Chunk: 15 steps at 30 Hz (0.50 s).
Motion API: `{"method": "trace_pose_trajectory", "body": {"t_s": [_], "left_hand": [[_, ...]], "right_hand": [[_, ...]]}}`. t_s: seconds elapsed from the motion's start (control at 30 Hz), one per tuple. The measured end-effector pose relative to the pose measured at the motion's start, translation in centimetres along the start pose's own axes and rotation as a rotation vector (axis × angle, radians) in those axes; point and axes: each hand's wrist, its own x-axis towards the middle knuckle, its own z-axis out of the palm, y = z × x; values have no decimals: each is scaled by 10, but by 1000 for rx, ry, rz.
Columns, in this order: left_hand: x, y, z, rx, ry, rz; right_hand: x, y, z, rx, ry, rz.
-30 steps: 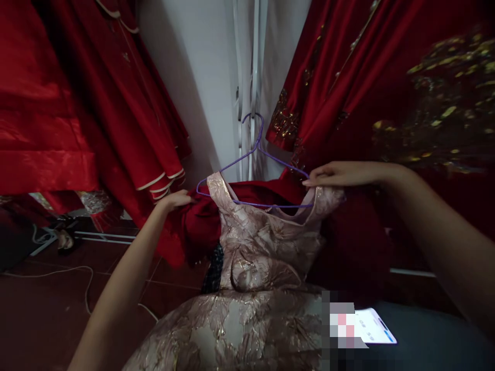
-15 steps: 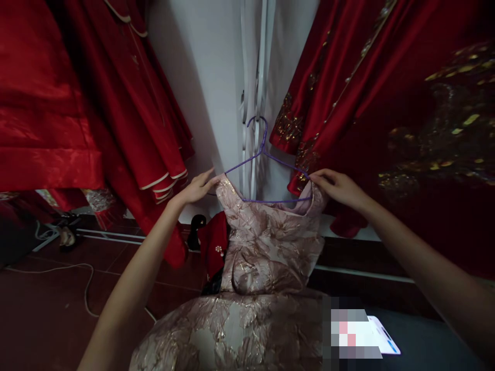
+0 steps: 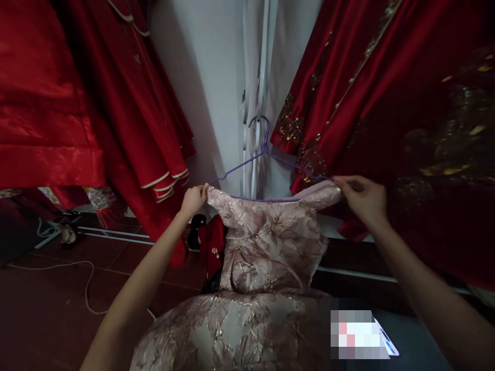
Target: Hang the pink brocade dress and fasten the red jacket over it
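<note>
Forearms [image 3: 137,278], left hand [image 3: 194,201] and right hand [image 3: 366,201] bare

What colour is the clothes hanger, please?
The clothes hanger is purple; it shows best in the head view, the only one here.

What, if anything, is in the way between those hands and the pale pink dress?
Nothing visible: the left hand grips one shoulder of the pale pink dress, and the right hand the other. The purple hanger has its lower bar along the neckline, between the two hands rather than blocking either.
</note>
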Motion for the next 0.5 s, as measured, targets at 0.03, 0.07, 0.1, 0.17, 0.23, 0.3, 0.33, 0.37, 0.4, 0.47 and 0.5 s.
{"method": "trace_pose_trajectory", "body": {"t_s": [0.03, 0.07, 0.1, 0.17, 0.23, 0.3, 0.33, 0.37, 0.4, 0.47, 0.5], "left_hand": [[-5, -1, 3, 35, -49, -22], [-10, -1, 5, 55, -105, -22], [-16, 1, 7, 58, -163, 4], [-26, 11, 7, 14, -278, 140], [-34, 30, 3, -65, -335, 344], [-37, 56, -3, -124, -259, 528], [-37, 70, -5, -140, -175, 603], [-36, 84, -6, -156, -86, 668], [-33, 96, -6, -167, -14, 734], [-28, 116, 0, -169, 47, 847], [-26, 123, 5, -166, 42, 884]], "right_hand": [[-9, 6, -3, -35, 42, 50], [-20, 12, -6, -56, 76, 110], [-32, 17, -7, -57, 105, 165], [-58, 25, -9, -41, 88, 228], [-81, 23, -8, -48, -3, 217], [-93, 11, -6, -80, -81, 97], [-95, 1, -5, -93, -119, 4], [-94, -9, -4, -103, -134, -102], [-91, -20, -3, -115, -141, -195], [-80, -36, -2, -147, -75, -297], [-73, -40, -2, -171, -14, -308]]}}
